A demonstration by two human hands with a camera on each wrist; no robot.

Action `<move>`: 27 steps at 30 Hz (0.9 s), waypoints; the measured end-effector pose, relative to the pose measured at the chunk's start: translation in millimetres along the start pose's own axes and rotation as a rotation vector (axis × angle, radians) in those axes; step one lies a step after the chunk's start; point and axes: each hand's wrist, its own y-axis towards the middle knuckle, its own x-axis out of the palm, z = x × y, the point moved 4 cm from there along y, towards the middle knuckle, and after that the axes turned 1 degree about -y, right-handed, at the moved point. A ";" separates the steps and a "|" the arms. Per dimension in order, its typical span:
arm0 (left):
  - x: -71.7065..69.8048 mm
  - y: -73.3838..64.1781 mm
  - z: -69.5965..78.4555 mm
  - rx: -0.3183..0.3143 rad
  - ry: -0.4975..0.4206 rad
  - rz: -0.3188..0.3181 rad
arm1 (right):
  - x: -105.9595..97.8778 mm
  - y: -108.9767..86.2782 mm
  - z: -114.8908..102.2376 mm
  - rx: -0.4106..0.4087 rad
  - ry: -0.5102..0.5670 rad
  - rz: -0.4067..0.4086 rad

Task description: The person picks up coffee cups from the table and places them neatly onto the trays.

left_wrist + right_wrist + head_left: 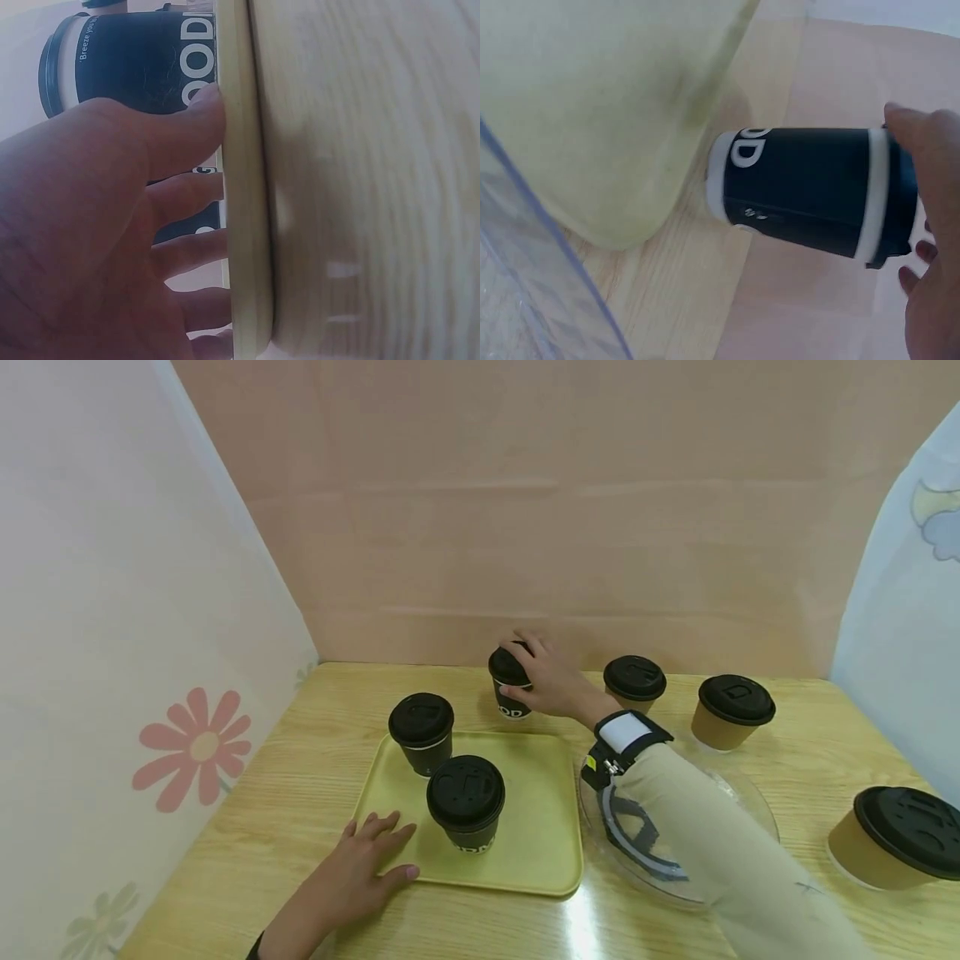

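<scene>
grasping a black lidded paper cup with white lettering [802,191] by its top, the right hand [553,682] appears at head-frame centre, above a yellow rectangular tray [534,814]; lower left, the left hand [363,870], fingers spread, touches its rim.

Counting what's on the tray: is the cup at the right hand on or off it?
Off: the black lidded paper cup is beyond the yellow tray, wooden tabletop showing between.

From the head I look forward and down across the wood-grain tabletop [300,760]; the left-wrist camera shows me the yellow tray [246,240] close, sideways; the right-wrist camera's sideways view shares it.
</scene>
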 end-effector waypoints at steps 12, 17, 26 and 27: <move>0.7 -0.5 4.4 0.029 -0.009 0.017 | 16.5 3.8 8.2 0.007 0.032 -0.062; 0.7 -0.4 5.1 0.027 -0.014 0.016 | 18.0 4.2 9.2 0.008 0.021 -0.047; 2.6 2.7 3.5 0.027 -0.005 0.017 | 8.1 -1.5 2.6 -0.030 0.017 0.009; 2.5 3.0 3.1 0.027 -0.002 0.018 | 6.4 -2.9 1.4 -0.034 0.014 0.017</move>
